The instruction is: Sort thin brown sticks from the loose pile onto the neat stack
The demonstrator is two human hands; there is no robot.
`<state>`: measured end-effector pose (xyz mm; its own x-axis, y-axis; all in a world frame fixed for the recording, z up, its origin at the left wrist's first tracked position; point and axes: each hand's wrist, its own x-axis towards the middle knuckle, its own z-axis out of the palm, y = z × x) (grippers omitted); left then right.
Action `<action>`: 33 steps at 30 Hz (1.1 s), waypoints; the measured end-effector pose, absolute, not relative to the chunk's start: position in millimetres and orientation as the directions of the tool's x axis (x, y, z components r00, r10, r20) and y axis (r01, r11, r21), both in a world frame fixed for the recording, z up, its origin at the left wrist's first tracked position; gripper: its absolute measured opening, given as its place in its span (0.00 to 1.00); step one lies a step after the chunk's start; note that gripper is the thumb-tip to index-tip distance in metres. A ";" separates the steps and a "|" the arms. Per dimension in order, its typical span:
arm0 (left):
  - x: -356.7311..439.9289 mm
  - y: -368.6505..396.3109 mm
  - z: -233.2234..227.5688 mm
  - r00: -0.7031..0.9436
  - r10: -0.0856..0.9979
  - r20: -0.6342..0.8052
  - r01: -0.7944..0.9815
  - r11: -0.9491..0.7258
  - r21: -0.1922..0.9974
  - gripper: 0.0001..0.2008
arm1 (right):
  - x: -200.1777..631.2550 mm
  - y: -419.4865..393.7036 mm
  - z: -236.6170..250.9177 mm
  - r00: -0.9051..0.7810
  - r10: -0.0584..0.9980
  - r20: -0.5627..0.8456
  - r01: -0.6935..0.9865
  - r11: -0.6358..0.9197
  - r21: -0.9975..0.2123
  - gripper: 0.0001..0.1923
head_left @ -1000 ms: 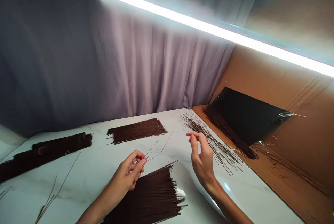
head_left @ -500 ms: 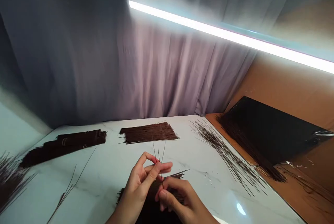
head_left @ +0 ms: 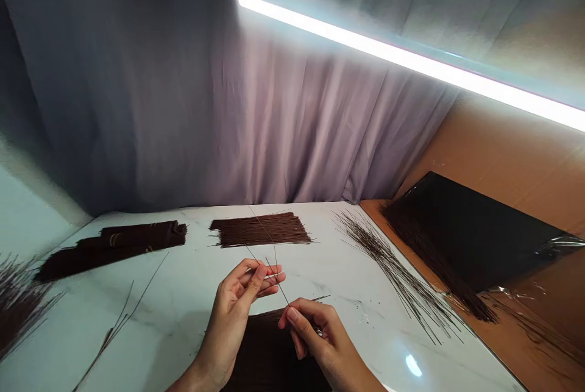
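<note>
My left hand (head_left: 233, 310) pinches a few thin dark-brown stems (head_left: 284, 295) between thumb and index finger, its other fingers loosely extended behind them. One of these stems bends sharply above the fingertips. The lower end of a stem sits in the pinch of my right hand (head_left: 315, 331), a little lower and to the right. A small shiny bit shows at the right palm, too small to name. Right under both hands lies a thick pile of dark-brown stems (head_left: 269, 349), partly covered by my forearms.
Behind the hands lies a flat stack of stems (head_left: 260, 230) on the white table (head_left: 173, 331). Tied bundles (head_left: 137, 236) are at the back left, loose stems (head_left: 121, 325) nearer. A spread bunch (head_left: 393, 264) lies right, beside a black sheet (head_left: 466, 227). A tube light (head_left: 402, 57) hangs above.
My hands have moved slightly apart, with the right hand now lower along the stem. The stems between them tilt more to the left. The view has shifted slightly.
</note>
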<state>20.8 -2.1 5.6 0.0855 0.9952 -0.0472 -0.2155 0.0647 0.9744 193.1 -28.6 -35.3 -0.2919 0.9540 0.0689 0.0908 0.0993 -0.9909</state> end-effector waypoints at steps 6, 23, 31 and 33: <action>20.6 4.4 -5.4 0.117 0.990 -0.076 -0.187 0.097 0.977 0.17 | 203.6 -23.4 -22.2 -0.339 0.940 0.036 0.164 0.097 -0.982 0.28; 3.5 8.5 -13.3 0.598 0.789 -0.141 0.561 -0.287 0.776 0.05 | 408.1 34.4 -54.9 0.378 0.804 0.459 0.920 -0.268 -0.287 0.20; 2.6 4.6 -20.4 0.576 0.816 -0.058 0.560 -0.342 0.754 0.03 | 292.1 13.0 -38.1 -0.338 0.878 0.338 0.787 0.461 -0.411 0.10; -0.8 16.3 -29.6 0.545 0.838 0.027 0.547 -0.379 0.746 0.05 | 256.9 -4.4 -32.1 -0.521 0.831 0.192 0.639 0.530 -0.558 0.10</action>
<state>-0.8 16.3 -29.6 0.5448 0.8381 0.0269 0.5469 -0.3795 0.7462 256.9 -4.4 -32.1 -0.5212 0.8315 0.1925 0.6391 0.5297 -0.5577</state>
